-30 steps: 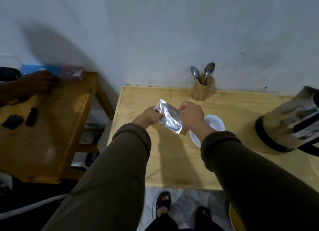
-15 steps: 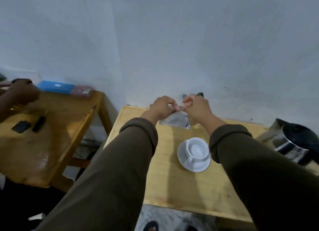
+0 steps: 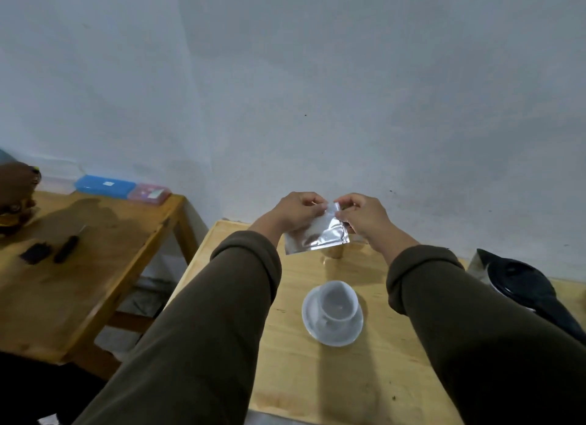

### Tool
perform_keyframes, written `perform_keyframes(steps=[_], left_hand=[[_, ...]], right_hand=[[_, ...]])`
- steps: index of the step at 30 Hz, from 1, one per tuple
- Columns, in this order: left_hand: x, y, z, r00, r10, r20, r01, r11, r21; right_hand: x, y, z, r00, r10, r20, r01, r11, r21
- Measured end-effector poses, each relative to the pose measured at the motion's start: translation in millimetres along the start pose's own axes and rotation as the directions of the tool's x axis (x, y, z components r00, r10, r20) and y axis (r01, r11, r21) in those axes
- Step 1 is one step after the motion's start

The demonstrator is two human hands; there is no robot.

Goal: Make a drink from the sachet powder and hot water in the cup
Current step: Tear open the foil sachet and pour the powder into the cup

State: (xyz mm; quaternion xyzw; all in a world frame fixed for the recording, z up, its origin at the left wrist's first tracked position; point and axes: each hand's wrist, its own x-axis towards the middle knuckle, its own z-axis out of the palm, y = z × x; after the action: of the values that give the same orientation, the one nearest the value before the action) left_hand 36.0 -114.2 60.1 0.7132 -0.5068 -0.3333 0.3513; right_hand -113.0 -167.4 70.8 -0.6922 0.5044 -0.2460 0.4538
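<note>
Both hands, left hand [image 3: 296, 210] and right hand [image 3: 361, 213], now pinch the foil sachet [image 3: 317, 237] top at frame centre, lifted above the cup [image 3: 337, 302], tearing starts.

No legible text anywhere.

Silver sachet [image 3: 317, 237]; white cup [image 3: 337, 304], white saucer [image 3: 329, 335]; olive-brown sleeves [image 3: 222, 297]; pale wood table [image 3: 333, 380]; black kettle lid [image 3: 520, 278].

The single head-worn camera looked forward and down, close over the wooden table [image 3: 333, 377], facing the wall [image 3: 348, 91].
</note>
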Motion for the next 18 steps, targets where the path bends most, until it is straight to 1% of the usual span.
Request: perform_keyframes(steps=[2,4,11,15,18], left_hand=[[1,3,3,1.0,0.013,-0.023,-0.013,1.0,-0.01],[2,4,6,0.999,0.023,-0.045,-0.024,1.0,-0.001],[4,13,17,0.998,0.038,-0.059,-0.038,0.999,0.003],[6,14,23,0.994,0.042,-0.098,-0.037,0.998,0.05],[6,17,25,0.996,0.037,-0.085,-0.031,0.996,0.08]], right_hand=[[0,1,-3,1.0,-0.006,0.031,0.005,0.999,0.035],[1,1,-5,1.0,-0.02,0.024,0.019,0.999,0.048],[3,2,-7,0.997,-0.066,-0.046,0.064,0.997,-0.036],[4,2,-7,0.995,-0.082,-0.063,0.079,0.996,-0.046],[3,3,-7,0.99,-0.115,-0.083,0.111,0.992,-0.056]])
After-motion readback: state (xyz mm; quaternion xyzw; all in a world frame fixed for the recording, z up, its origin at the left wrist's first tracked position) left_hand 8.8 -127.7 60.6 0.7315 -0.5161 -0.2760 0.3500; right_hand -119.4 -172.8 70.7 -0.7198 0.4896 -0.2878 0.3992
